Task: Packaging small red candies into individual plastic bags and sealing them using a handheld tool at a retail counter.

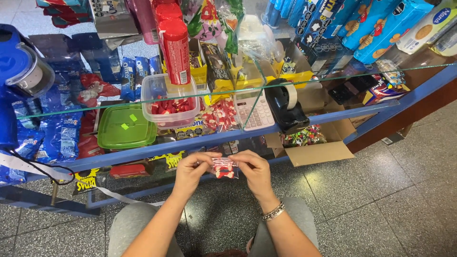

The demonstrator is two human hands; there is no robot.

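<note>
There, the left hand (190,167) and right hand (255,169) pinched a small clear bag of red and white candies (224,168) between them, fingers closed on its top corners. Just above the hands, on the glass bench (362,90), stood a clear tub (170,101) of red sweets, with a green lid (126,127) to its left and a tall red tube (175,50) behind.

Single head-worn view, steeply downward, close over a glass counter (266,85).
</note>
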